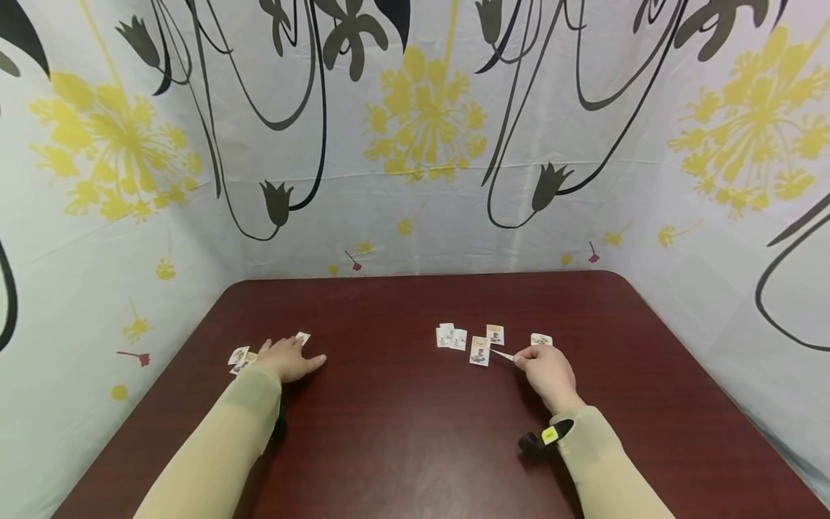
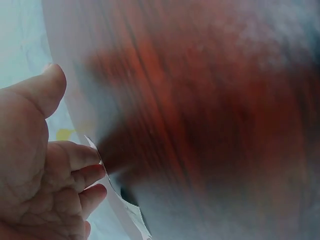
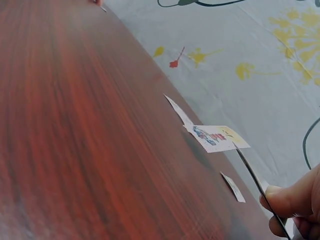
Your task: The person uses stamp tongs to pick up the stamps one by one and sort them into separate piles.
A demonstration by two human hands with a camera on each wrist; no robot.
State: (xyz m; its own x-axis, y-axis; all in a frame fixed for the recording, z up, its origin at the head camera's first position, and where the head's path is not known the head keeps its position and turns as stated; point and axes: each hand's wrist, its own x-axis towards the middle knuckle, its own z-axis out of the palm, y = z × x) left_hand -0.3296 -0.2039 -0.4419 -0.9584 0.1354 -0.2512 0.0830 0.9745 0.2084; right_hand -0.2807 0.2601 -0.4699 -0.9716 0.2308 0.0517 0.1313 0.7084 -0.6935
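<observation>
Cards (image 1: 480, 352) on counter (image 1: 402, 440): pinching thin white piece (image 1: 504, 355) in right hand (image 1: 547, 371), resting loose, thumb-out left hand (image 1: 287, 360) by small card (image 1: 304, 336).

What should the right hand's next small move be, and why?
Probably lower the printed card gently onto the table: it's at the tip of the thin tool that the right hand pinches, and it appears raised.

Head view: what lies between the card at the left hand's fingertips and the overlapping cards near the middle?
Only bare dark red tabletop lies between the card at the left hand and the overlapping cards, as the head view shows.
</observation>
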